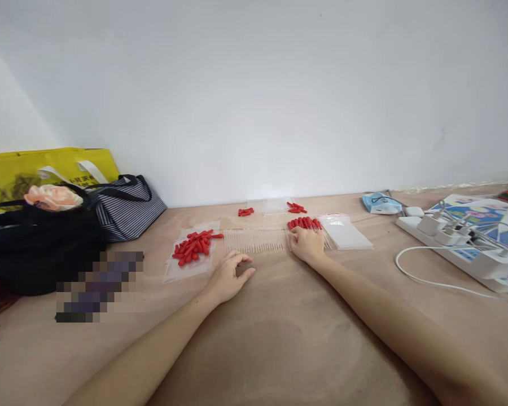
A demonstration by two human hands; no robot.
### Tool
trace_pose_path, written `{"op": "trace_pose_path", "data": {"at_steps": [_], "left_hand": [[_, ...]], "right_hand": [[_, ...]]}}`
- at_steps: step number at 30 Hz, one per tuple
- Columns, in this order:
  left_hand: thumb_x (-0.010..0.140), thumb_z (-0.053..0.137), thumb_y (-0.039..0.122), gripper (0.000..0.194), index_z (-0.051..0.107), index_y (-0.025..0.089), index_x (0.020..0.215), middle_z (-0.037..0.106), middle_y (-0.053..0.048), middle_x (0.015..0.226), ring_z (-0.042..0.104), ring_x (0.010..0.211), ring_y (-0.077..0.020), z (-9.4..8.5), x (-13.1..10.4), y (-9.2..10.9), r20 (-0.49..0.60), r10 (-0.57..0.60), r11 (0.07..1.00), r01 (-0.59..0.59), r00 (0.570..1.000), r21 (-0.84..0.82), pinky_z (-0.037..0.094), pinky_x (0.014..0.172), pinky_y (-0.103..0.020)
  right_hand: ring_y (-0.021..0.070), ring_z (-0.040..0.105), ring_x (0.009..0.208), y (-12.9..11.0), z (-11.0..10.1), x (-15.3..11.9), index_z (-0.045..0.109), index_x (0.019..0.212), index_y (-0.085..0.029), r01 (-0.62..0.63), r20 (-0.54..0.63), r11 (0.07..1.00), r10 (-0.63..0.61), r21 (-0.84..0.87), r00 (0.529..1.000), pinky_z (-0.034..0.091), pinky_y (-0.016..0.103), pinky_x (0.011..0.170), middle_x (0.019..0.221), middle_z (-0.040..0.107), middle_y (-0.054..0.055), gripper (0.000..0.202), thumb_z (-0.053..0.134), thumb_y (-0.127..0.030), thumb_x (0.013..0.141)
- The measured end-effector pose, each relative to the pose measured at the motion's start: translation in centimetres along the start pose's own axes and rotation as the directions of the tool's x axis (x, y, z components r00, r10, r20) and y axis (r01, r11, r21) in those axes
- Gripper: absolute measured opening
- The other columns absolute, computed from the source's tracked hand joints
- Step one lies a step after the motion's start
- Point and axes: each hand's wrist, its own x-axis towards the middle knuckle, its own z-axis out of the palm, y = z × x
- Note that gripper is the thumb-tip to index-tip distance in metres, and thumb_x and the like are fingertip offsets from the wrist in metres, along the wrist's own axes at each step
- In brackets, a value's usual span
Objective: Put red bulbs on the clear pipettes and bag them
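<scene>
My left hand [232,276] hovers low over the near table, fingers loosely bent and thumb apart, with nothing seen in it. A row of thin clear dropper tubes [254,240] lies side by side just beyond it. My right hand [307,243] is at the row's right end, its fingers closed at a dropper with a red bulb; the fingertips partly hide it. Several droppers capped with red rubber bulbs [307,223] lie together there. To the left, a heap of loose red bulbs [193,248] rests on clear plastic bags [172,272].
Clear bags [346,232] are stacked right of the droppers. By the wall lie more red bulbs [246,212] and tubes [274,207]. A power strip [457,242] with cables and a blue mask [381,203] are right; a striped bag [125,211] and black bag [38,248] stand left.
</scene>
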Motion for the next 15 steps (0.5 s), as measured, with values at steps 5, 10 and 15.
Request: {"op": "trace_pose_path", "data": {"at_steps": [5,10,15], "left_hand": [[0.074,0.054,0.028,0.015,0.059,0.018,0.084,0.057,-0.003,0.086,0.054,0.079,-0.0172,0.3,0.0,0.2,-0.008,0.028,1.000,-0.028,1.000,0.005,0.043,0.069,-0.029],[0.074,0.053,0.030,0.018,0.058,0.017,0.087,0.061,-0.002,0.076,0.055,0.063,-0.0148,-0.7,0.6,-0.1,-0.193,-0.123,0.981,0.148,0.973,0.123,0.042,0.063,-0.028],[0.073,0.052,0.033,0.016,0.059,0.020,0.078,0.061,-0.005,0.081,0.053,0.083,-0.0252,-4.7,1.7,-1.8,-0.407,-0.174,0.784,0.376,0.897,0.493,0.035,0.074,-0.039]], "right_hand": [[0.0195,0.057,0.077,-0.1,0.3,-0.1,0.061,0.086,-0.018,0.010,0.039,0.998,-0.008,-0.057,0.999,0.025,0.034,0.079,0.078,0.065,0.008,0.025,0.038,-0.025,0.079],[0.0193,0.057,0.078,-0.3,0.1,-0.1,0.062,0.083,-0.018,0.001,0.033,0.999,0.000,-0.036,0.999,0.025,0.033,0.079,0.079,0.065,0.008,0.027,0.037,-0.028,0.080],[0.0219,0.058,0.076,-1.0,-0.3,-0.1,0.063,0.078,-0.015,-0.014,0.084,0.999,0.018,-0.052,0.996,0.025,0.036,0.080,0.075,0.065,0.011,0.033,0.039,-0.037,0.078]]}}
